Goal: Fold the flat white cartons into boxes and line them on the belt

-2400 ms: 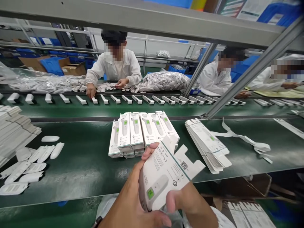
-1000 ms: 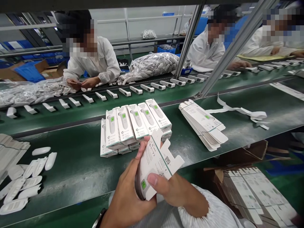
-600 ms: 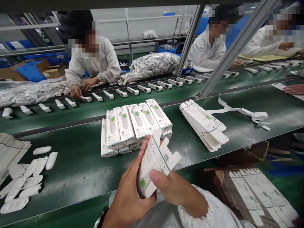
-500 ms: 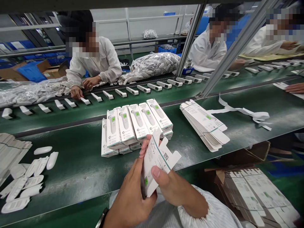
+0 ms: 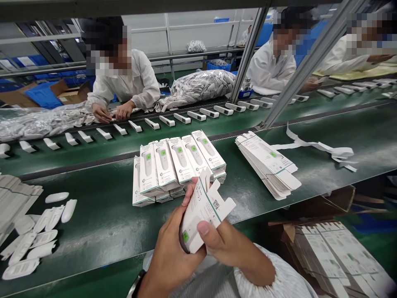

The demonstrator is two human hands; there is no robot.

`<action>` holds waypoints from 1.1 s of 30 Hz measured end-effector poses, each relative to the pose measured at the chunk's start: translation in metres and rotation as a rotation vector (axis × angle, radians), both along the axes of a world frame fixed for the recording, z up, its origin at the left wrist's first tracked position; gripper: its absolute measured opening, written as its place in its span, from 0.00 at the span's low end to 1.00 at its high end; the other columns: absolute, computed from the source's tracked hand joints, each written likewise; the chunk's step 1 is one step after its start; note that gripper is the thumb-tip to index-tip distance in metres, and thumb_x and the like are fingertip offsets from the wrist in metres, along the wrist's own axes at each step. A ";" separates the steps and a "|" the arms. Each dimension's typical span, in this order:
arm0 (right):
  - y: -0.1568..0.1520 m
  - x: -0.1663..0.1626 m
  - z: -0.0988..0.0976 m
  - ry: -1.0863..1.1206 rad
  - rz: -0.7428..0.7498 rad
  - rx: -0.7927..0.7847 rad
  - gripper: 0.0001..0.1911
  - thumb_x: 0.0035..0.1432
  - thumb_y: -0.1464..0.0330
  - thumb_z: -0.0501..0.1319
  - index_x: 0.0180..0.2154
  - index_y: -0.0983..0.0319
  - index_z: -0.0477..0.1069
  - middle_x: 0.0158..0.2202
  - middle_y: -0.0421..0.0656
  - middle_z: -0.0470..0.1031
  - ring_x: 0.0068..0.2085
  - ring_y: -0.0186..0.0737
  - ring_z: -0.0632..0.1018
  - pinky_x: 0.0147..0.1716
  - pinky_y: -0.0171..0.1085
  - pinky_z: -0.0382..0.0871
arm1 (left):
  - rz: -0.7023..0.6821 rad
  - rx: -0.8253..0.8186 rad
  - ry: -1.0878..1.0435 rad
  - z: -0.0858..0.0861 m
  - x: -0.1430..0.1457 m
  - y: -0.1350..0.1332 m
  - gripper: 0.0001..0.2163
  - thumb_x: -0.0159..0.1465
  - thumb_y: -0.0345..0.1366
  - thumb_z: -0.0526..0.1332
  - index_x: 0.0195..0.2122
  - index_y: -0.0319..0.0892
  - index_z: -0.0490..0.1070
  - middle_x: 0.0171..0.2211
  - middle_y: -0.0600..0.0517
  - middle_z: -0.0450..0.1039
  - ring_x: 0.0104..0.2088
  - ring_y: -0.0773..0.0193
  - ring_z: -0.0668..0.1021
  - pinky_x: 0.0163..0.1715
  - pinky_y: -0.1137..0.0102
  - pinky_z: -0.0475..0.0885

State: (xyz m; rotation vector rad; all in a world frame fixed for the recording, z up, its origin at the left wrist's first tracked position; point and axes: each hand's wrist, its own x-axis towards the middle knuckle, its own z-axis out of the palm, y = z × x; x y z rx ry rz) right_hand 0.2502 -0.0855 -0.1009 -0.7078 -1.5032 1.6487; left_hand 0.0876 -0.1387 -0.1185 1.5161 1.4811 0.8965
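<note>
Between my hands is a white thermometer carton (image 5: 201, 219), tilted, with a green screen picture near its lower end and its end flaps standing out at the top. My left hand (image 5: 173, 244) wraps round its left side and lower end, fingertips showing behind it. My right hand (image 5: 228, 244) holds the right side, thumb pressed on the printed face. The inside of the carton is hidden. Just beyond my hands stand several thermometer boxes (image 5: 181, 163), packed in a leaning group. To the right lies a stack of flat cartons (image 5: 263, 155).
Loose white plastic covers (image 5: 40, 236) and a banded carton stack (image 5: 18, 198) lie left. White strips (image 5: 322, 145) lie right, above an open box of flat cartons (image 5: 338, 252). Thermometers (image 5: 151, 123) line the far belt, where co-workers (image 5: 124, 82) sit. A metal post (image 5: 304, 66) slants across.
The carton has turned and widened in my hands, showing more of its printed face. Thermometers on the far belt have shifted left. The left co-worker's hands have drawn together, off the thermometer.
</note>
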 end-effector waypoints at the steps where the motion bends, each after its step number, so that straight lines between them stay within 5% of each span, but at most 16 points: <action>1: 0.001 -0.002 -0.002 0.048 -0.023 -0.015 0.40 0.70 0.45 0.69 0.73 0.51 0.59 0.63 0.51 0.68 0.64 0.52 0.74 0.69 0.53 0.71 | 0.033 -0.025 -0.003 0.000 0.001 0.000 0.32 0.62 0.39 0.71 0.69 0.47 0.72 0.66 0.42 0.80 0.62 0.41 0.84 0.55 0.52 0.84; 5: 0.008 -0.011 -0.002 0.214 -0.139 -0.198 0.34 0.49 0.55 0.86 0.54 0.56 0.79 0.45 0.45 0.83 0.46 0.50 0.85 0.47 0.46 0.84 | 0.181 -0.090 -0.023 -0.001 0.004 0.002 0.18 0.58 0.40 0.73 0.50 0.44 0.83 0.43 0.48 0.89 0.42 0.47 0.89 0.38 0.63 0.82; 9: 0.012 -0.002 0.004 0.176 -0.159 -0.323 0.21 0.43 0.59 0.88 0.36 0.59 0.87 0.39 0.46 0.91 0.42 0.54 0.90 0.42 0.44 0.87 | 0.132 -0.131 -0.070 0.002 -0.009 0.005 0.18 0.56 0.53 0.78 0.33 0.42 0.84 0.29 0.49 0.86 0.29 0.51 0.85 0.28 0.67 0.76; 13: 0.011 0.007 0.000 0.133 -0.279 -0.269 0.19 0.49 0.55 0.86 0.39 0.58 0.89 0.40 0.47 0.92 0.45 0.57 0.91 0.44 0.47 0.89 | -0.101 -0.172 -0.142 0.002 -0.021 0.001 0.21 0.65 0.59 0.71 0.41 0.43 0.85 0.35 0.48 0.88 0.34 0.51 0.88 0.31 0.67 0.80; 18: 0.003 -0.013 -0.008 0.026 -0.525 -0.258 0.25 0.59 0.49 0.79 0.47 0.61 0.85 0.45 0.53 0.91 0.52 0.65 0.89 0.51 0.56 0.88 | 0.093 0.008 0.062 -0.012 -0.001 -0.010 0.25 0.79 0.54 0.51 0.48 0.41 0.82 0.37 0.41 0.87 0.36 0.46 0.87 0.40 0.59 0.82; 22: -0.004 -0.023 -0.002 0.113 -0.587 -0.150 0.31 0.64 0.54 0.78 0.62 0.53 0.71 0.58 0.50 0.86 0.60 0.57 0.86 0.57 0.52 0.85 | 0.071 0.021 0.026 -0.014 0.006 -0.013 0.23 0.81 0.52 0.49 0.64 0.45 0.74 0.52 0.39 0.86 0.48 0.46 0.88 0.48 0.57 0.83; 26: -0.005 -0.008 0.001 0.127 -0.417 -0.095 0.25 0.67 0.56 0.76 0.60 0.54 0.74 0.58 0.49 0.86 0.57 0.53 0.86 0.57 0.48 0.84 | -0.040 0.033 0.012 -0.010 -0.010 -0.030 0.30 0.77 0.57 0.59 0.74 0.47 0.63 0.62 0.36 0.80 0.58 0.41 0.85 0.56 0.51 0.83; 29: -0.009 0.005 0.004 -0.052 -0.141 -0.034 0.32 0.66 0.56 0.77 0.66 0.53 0.73 0.65 0.51 0.81 0.66 0.58 0.81 0.64 0.52 0.78 | 0.031 0.072 -0.148 -0.003 -0.012 -0.048 0.34 0.77 0.60 0.57 0.79 0.52 0.55 0.71 0.37 0.71 0.66 0.41 0.80 0.61 0.52 0.81; 33: -0.029 0.004 0.017 -0.131 0.127 -0.029 0.37 0.78 0.50 0.62 0.79 0.43 0.51 0.80 0.46 0.61 0.78 0.55 0.66 0.75 0.55 0.65 | 0.234 0.141 -0.424 0.019 0.006 -0.051 0.27 0.81 0.56 0.49 0.77 0.56 0.58 0.73 0.43 0.69 0.67 0.48 0.79 0.61 0.60 0.81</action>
